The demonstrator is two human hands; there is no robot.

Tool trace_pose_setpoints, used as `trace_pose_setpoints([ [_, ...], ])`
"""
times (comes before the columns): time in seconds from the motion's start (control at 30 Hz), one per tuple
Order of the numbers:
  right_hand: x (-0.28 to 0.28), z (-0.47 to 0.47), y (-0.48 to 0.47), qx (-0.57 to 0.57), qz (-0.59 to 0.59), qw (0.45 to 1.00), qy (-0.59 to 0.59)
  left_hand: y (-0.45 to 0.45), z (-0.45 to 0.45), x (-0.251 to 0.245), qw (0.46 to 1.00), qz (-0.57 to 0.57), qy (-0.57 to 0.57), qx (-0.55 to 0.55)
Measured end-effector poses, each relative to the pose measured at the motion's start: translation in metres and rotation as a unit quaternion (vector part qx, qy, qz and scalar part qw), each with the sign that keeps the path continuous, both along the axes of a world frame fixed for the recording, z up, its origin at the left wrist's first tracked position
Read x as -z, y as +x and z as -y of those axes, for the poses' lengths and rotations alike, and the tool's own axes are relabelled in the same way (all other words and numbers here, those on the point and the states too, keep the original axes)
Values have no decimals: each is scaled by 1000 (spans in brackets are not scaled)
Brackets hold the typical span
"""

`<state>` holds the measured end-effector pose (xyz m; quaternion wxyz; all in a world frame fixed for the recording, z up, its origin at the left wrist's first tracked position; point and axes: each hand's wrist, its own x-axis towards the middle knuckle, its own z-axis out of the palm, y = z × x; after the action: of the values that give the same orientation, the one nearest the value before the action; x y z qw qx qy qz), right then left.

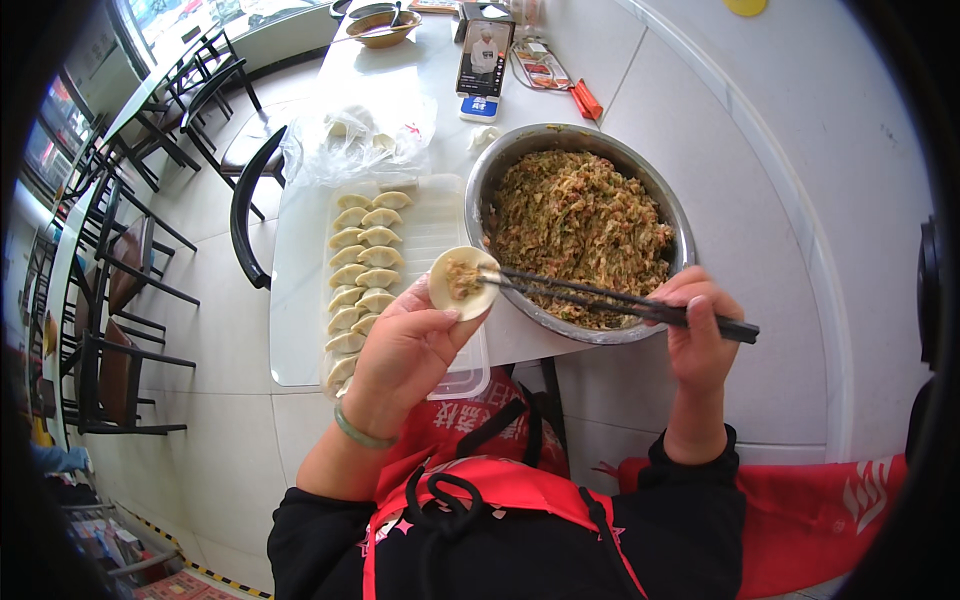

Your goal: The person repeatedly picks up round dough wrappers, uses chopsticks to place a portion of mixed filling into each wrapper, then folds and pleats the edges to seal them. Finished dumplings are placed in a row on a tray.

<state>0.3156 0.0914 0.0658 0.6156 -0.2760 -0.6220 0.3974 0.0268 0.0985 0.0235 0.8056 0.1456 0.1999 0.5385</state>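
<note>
A round dumpling wrapper (474,304) lies across the fingers of my left hand (412,341), its edge under my thumb. Minced filling (459,279) sits on the wrapper. My right hand (697,322) grips a pair of black chopsticks (600,294), whose tips touch the filling. Beneath the chopsticks stands a large steel bowl (480,187) heaped with meat and vegetable filling (581,221). Left of the bowl, a clear plastic tray (435,210) holds two rows of folded dumplings (379,257); my left hand and wrist hide part of its near end.
A thin plastic bag (405,142) with pale wrappers lies beyond the tray. Farther back are a propped phone (484,60), a red packet (586,100) and a brown bowl (382,31). Black chairs (251,210) stand left of the white table (300,300); a wall (810,112) rises right.
</note>
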Motion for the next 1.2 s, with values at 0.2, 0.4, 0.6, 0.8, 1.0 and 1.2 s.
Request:
trace_pose_setpoints([
  [0.2, -35, -36, -32, 140, 258, 951, 99, -11, 2, 9, 999, -15, -14, -36],
  [0.4, -55, -50, -100, 102, 403, 889, 194, -8, 13, 12, 999, -25, -21, -25],
  [0.6, -53, -33, -83, -10, 465, 881, 83, -15, 14, 18, 998, -38, -32, -24],
  [0.8, -43, -37, 6, 57, 314, 937, -146, -22, 12, 19, 998, -32, -8, -44],
  [1.0, -20, -30, 38, 24, 244, 956, -163, -22, 8, 18, 998, -55, -20, -37],
  [1.2, 26, -47, 0, 39, 138, 975, -170, -18, 10, 16, 997, -64, -26, -42],
])
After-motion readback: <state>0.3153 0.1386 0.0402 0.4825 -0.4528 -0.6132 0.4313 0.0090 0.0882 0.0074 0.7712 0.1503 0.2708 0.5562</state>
